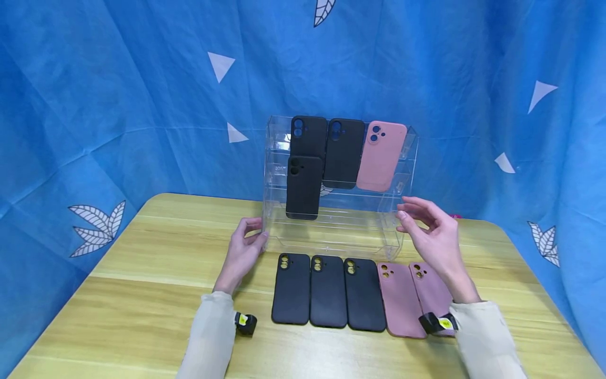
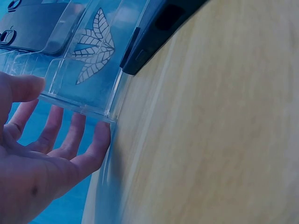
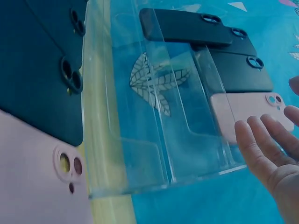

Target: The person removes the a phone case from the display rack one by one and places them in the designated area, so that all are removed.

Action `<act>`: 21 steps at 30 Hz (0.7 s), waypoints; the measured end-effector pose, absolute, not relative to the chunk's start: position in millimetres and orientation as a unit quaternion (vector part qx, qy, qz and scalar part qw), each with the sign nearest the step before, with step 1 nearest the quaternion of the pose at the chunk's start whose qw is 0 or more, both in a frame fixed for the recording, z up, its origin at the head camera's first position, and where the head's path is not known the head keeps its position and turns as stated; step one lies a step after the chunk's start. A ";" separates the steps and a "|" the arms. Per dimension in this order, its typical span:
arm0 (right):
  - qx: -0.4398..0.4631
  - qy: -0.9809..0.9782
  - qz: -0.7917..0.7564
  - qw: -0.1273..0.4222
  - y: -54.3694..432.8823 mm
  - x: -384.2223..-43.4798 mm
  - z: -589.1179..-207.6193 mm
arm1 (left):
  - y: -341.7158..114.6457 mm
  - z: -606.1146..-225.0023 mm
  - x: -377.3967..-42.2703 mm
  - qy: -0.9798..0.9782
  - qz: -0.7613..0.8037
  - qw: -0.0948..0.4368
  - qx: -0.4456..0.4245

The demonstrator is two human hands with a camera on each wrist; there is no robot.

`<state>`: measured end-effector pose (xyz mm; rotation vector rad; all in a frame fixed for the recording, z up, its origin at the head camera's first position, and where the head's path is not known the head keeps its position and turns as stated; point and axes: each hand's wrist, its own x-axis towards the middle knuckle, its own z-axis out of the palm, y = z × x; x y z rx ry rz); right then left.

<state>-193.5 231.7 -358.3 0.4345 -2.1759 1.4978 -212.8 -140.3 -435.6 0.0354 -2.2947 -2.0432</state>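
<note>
A clear acrylic display rack stands on the table, holding three black phone cases and a pink phone case. One black phone case sits a tier lower at the left, overlapping the black case behind it. My left hand is at the rack's lower left side; in the left wrist view its fingertips touch the side wall's edge, thumb apart from the fingers. At the rack's right side, my right hand is raised with fingers loosely bent and nothing in them.
In front of the rack lies a row of three black phone cases, including one at the left, and two dusky pink phone cases, one beside the black ones and one partly under my right wrist. A blue patterned curtain hangs behind the wooden table.
</note>
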 end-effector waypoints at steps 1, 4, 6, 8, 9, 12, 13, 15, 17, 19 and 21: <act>0.160 -0.790 0.546 0.230 229.7 -194.7 -357.9 | -140.5 -435.5 -212.7 -0.746 -0.665 0.034 0.011; 0.162 -0.784 0.555 0.227 223.3 -198.4 -357.0 | -141.3 -435.1 -212.3 -0.745 -0.667 0.032 0.010; 0.163 -0.781 0.560 0.224 218.9 -201.1 -357.1 | -141.6 -435.3 -212.3 -0.744 -0.667 0.032 0.009; 0.165 -0.779 0.563 0.222 214.4 -204.3 -357.1 | -141.7 -435.8 -212.6 -0.744 -0.667 0.034 0.008; 0.167 -0.778 0.564 0.221 212.2 -205.9 -357.2 | -141.5 -436.1 -212.8 -0.744 -0.667 0.034 0.008; 0.173 -0.774 0.570 0.215 205.3 -211.0 -357.4 | -140.7 -436.6 -213.0 -0.744 -0.667 0.035 0.009; 0.174 -0.773 0.571 0.213 203.1 -212.5 -357.4 | -140.4 -436.8 -213.3 -0.744 -0.667 0.035 0.009; 0.177 -0.774 0.571 0.208 199.1 -215.5 -357.5 | -139.8 -436.8 -213.4 -0.743 -0.668 0.035 0.010; 0.180 -0.772 0.575 0.204 194.9 -218.3 -357.0 | -139.4 -436.8 -213.5 -0.744 -0.667 0.035 0.011; 0.182 -0.770 0.578 0.200 191.0 -221.1 -356.3 | -139.4 -436.6 -213.5 -0.745 -0.666 0.035 0.010; 0.184 -0.768 0.581 0.197 186.8 -224.0 -355.4 | -139.5 -436.3 -213.3 -0.744 -0.667 0.035 0.010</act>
